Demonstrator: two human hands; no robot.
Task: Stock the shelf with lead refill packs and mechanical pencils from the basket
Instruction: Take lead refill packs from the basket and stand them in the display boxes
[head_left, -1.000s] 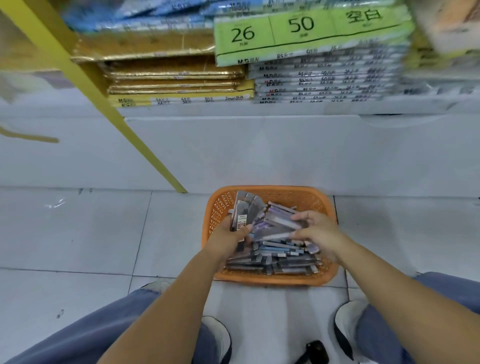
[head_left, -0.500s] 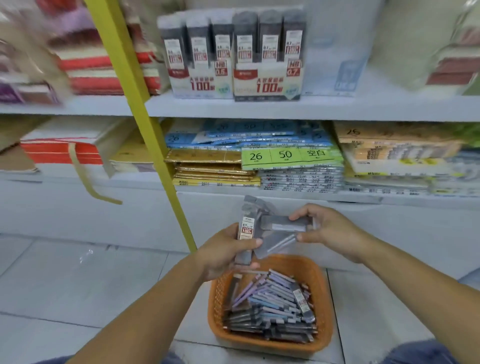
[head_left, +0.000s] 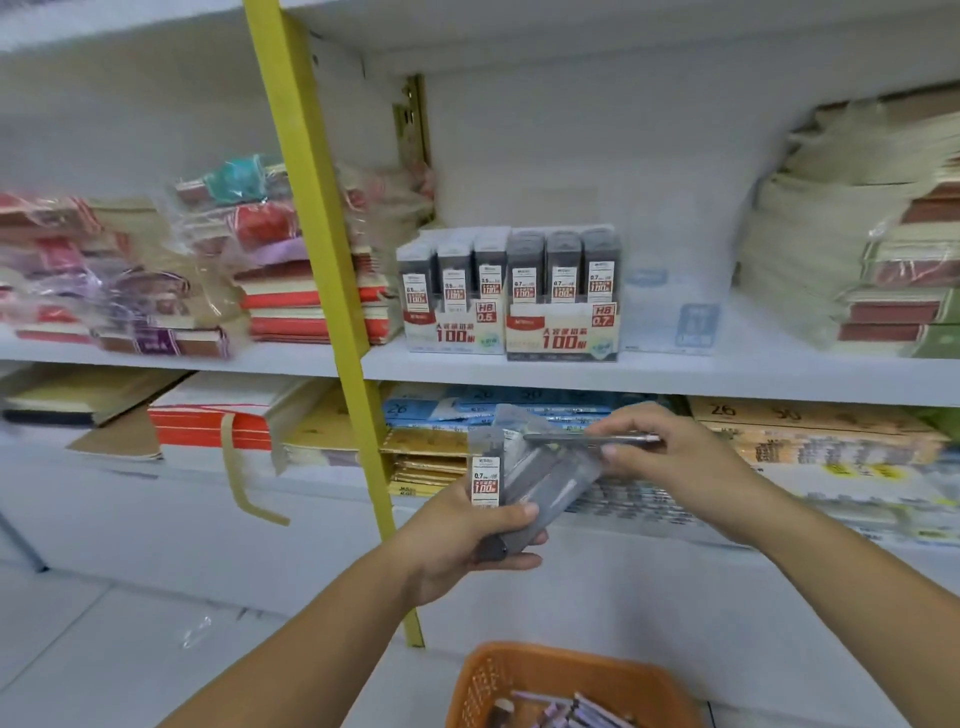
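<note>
Orange basket (head_left: 470, 691), yellow upright (head_left: 322, 291), grey packs (head_left: 540, 488)

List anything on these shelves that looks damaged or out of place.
The red-and-white carton left of the yellow post looks torn open: its side flap hangs ajar, and a tan strap dangles loose below it instead of binding the box.
</note>
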